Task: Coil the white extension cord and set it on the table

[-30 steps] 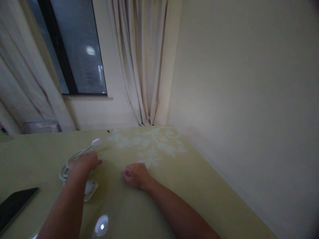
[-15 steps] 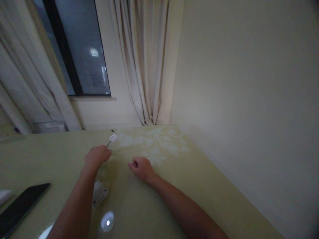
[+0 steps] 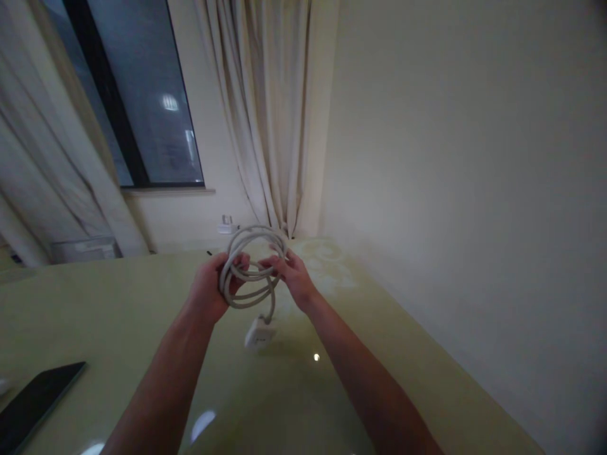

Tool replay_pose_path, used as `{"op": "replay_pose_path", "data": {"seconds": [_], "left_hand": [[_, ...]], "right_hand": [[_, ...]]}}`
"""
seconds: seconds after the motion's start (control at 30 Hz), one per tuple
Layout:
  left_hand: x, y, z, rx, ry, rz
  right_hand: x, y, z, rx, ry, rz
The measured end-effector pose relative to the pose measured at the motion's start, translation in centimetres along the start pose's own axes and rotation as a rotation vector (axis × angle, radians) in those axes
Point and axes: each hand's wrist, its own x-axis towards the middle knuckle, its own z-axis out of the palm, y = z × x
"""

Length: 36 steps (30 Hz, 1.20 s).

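Observation:
A pale cable (image 3: 246,305), wound into several loose loops, is held up between my two hands above the table. My left hand (image 3: 212,284) is closed round the left side of the coil, thumb over the loops. On the right side, my right hand (image 3: 293,276) pinches the loops with its fingers. From the coil a white socket block (image 3: 260,333) hangs at the cable's lower end, tilted and slightly blurred. The white plug (image 3: 228,225) at the other end sticks out beyond the coil's upper left, its prongs pointing up.
A dark flat tablet-like slab (image 3: 40,401) lies on the glossy yellow-green table (image 3: 128,316) at the left. A small black piece (image 3: 209,253) is near the far edge. Curtains (image 3: 265,114) hang behind, and a bare wall (image 3: 455,189) borders the right side.
My hands were lower and apart, with the socket block near my left forearm. They have now come together round the raised cable coil, and the socket block dangles between them.

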Motion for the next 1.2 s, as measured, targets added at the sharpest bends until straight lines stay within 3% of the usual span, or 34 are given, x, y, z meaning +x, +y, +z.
{"op": "replay_pose_path", "data": {"seconds": [0.07,0.23,0.33,0.53,0.6,0.7,0.87,1.0,1.2], "left_hand": [[-1.0,0.0,1.3,-0.132,-0.032,-0.037],[-2.2,-1.4,2.9,-0.073,-0.157,0.096],[-2.3,-2.3,2.5,0.052,-0.399,0.078],[-3.2,-3.1,1.4,0.493,-0.979,-0.164],[-3.7,-3.4,1.7,0.615,-1.069,-0.235],[-4.5,-3.6,2.5,0.566,-0.992,-0.284],[-6.3,-3.0,4.2,0.346,-0.804,-0.254],[-8.1,-2.8,5.7,0.154,-0.659,-0.286],[-8.7,-2.0,7.1,-0.068,-0.33,-0.224]], "right_hand": [[-0.5,-2.2,0.3,0.051,-0.038,0.004],[-1.5,-5.0,1.4,0.156,0.178,-0.036],[-1.8,-6.1,1.5,0.272,0.316,-0.045],[-1.6,-8.5,-0.2,0.437,0.58,-0.234],[-1.5,-9.0,-0.9,0.435,0.62,-0.29],[-1.3,-9.4,-1.7,0.433,0.611,-0.347],[-1.4,-9.7,-1.8,0.379,0.512,-0.413],[-2.1,-9.6,-0.8,0.235,0.353,-0.429],[-3.7,-8.6,1.3,0.102,0.144,-0.262]]}}
